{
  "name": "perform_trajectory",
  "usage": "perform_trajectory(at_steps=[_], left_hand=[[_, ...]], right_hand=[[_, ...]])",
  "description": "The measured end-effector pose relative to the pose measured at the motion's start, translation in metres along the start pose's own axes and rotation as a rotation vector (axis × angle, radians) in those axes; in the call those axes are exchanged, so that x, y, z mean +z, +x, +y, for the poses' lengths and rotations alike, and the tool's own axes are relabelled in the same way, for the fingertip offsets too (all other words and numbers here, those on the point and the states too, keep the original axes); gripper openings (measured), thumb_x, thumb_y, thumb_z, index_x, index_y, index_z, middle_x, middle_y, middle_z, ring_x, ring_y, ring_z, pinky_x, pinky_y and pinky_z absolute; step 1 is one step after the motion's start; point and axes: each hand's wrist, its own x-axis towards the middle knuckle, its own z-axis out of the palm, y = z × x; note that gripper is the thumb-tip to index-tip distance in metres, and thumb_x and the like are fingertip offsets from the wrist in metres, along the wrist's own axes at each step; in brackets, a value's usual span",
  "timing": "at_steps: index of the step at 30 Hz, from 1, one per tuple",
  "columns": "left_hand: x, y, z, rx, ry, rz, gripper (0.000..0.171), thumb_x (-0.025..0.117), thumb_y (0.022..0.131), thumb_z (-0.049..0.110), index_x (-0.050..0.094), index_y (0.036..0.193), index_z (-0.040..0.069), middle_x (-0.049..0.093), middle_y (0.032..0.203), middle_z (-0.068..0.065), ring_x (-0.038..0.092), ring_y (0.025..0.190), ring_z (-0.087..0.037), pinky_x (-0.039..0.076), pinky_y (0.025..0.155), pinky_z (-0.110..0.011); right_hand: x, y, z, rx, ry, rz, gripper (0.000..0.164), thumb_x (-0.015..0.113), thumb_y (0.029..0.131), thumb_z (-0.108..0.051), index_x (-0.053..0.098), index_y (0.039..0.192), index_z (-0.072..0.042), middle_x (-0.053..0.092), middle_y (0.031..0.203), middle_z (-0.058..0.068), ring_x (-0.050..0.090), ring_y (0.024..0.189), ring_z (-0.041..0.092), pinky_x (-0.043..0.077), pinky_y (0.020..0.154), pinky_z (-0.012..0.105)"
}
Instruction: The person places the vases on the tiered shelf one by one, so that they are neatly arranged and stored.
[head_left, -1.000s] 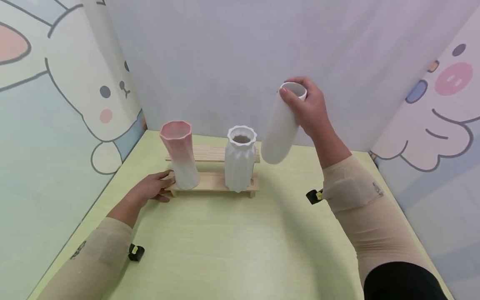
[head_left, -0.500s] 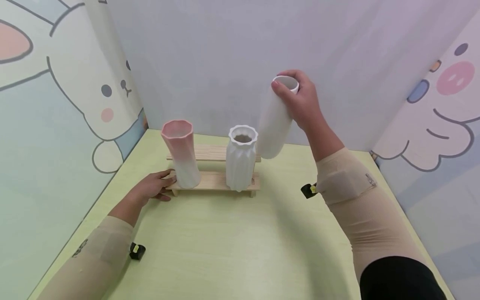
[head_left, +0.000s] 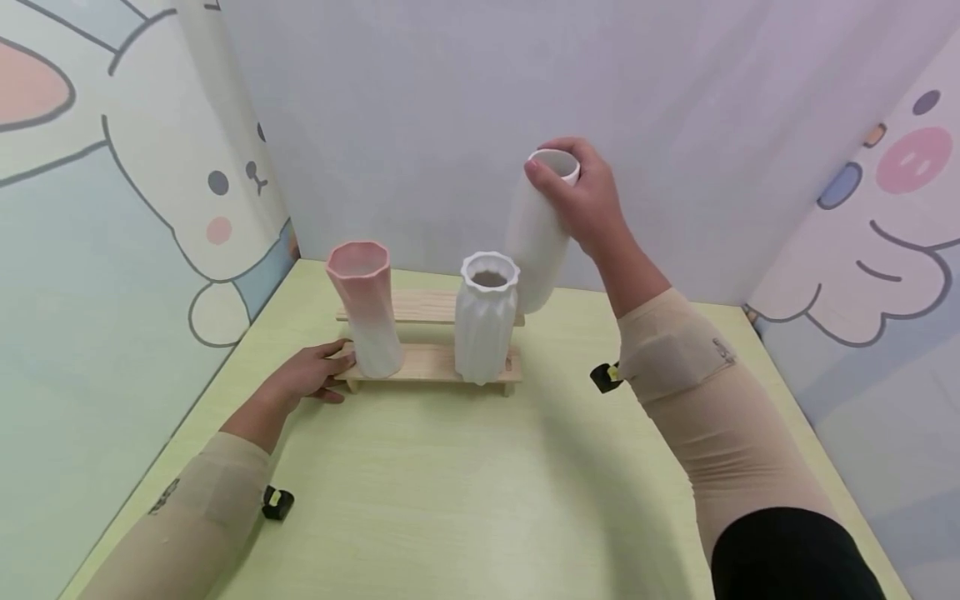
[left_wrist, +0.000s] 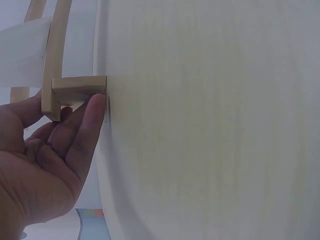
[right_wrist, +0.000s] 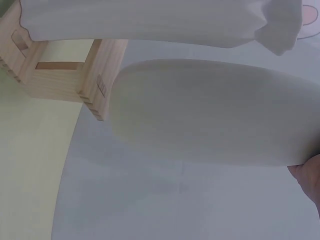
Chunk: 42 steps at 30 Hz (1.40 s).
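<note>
My right hand (head_left: 581,196) grips a smooth white vase (head_left: 542,242) near its rim, thumb over the front. The vase leans and hangs close to the right end of a two-step wooden stand (head_left: 423,362), its base beside the upper step in the right wrist view. With thumb and fingers my left hand (head_left: 311,373) holds the stand's left end, the fingers by its short foot (left_wrist: 80,89). A pink-to-white vase (head_left: 363,308) stands upright on the lower step at the left. At that step's right is a white pleated vase (head_left: 483,329) with a scalloped rim.
The stand rests on a pale yellow-green tabletop (head_left: 420,492). Close behind rises a plain grey-white backdrop (head_left: 390,125). Side panels with cartoon animals (head_left: 172,167) border the table.
My right hand has carried the smooth white vase leftward and slightly up, so its base now sits behind the pleated vase's edge in the head view. The left hand stays on the stand.
</note>
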Motion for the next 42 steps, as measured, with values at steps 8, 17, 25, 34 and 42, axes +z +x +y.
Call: perform_trajectory(at_steps=[8,17,25,34,42], left_hand=[[0.002,-0.002,0.001,-0.012,0.008,0.002,0.081,0.052,0.100,0.048,0.009,0.159,0.013,0.037,0.151,-0.026,0.057,0.122,-0.035,0.060,0.083,-0.037],[0.002,-0.004,0.002,-0.015,0.004,0.002,0.081,0.052,0.100,0.047,0.008,0.159,0.012,0.036,0.152,-0.027,0.054,0.125,-0.037,0.060,0.084,-0.038],[0.002,-0.004,0.001,-0.012,0.011,0.009,0.080,0.051,0.100,0.047,0.008,0.159,0.012,0.036,0.151,-0.028,0.059,0.118,-0.033,0.060,0.082,-0.038],[0.002,-0.004,0.001,-0.028,0.011,0.015,0.083,0.053,0.099,0.049,0.009,0.159,0.013,0.037,0.151,-0.026,0.061,0.115,-0.029,0.060,0.082,-0.036],[0.004,-0.007,0.004,-0.024,0.006,0.009,0.081,0.052,0.100,0.047,0.009,0.159,0.013,0.037,0.150,-0.026,0.060,0.115,-0.031,0.060,0.083,-0.036]], right_hand=[[0.009,0.003,-0.003,-0.015,-0.006,-0.013,0.050,0.070,0.085,-0.049,0.059,0.123,-0.018,0.059,0.110,0.002,0.060,0.094,0.021,0.057,0.073,0.035],[0.020,0.007,-0.008,-0.027,0.004,-0.034,0.048,0.069,0.085,-0.049,0.058,0.121,-0.019,0.059,0.109,0.002,0.060,0.092,0.021,0.057,0.071,0.035],[0.029,0.008,-0.008,-0.042,0.007,-0.042,0.051,0.069,0.085,-0.050,0.058,0.122,-0.017,0.059,0.109,0.003,0.060,0.093,0.020,0.057,0.071,0.036],[0.037,0.008,-0.008,-0.028,0.032,-0.055,0.049,0.069,0.085,-0.049,0.058,0.122,-0.018,0.059,0.110,0.003,0.060,0.093,0.021,0.057,0.071,0.035],[0.043,0.009,-0.006,-0.041,0.041,-0.066,0.052,0.069,0.084,-0.050,0.057,0.122,-0.017,0.060,0.109,0.004,0.060,0.091,0.021,0.057,0.070,0.034]])
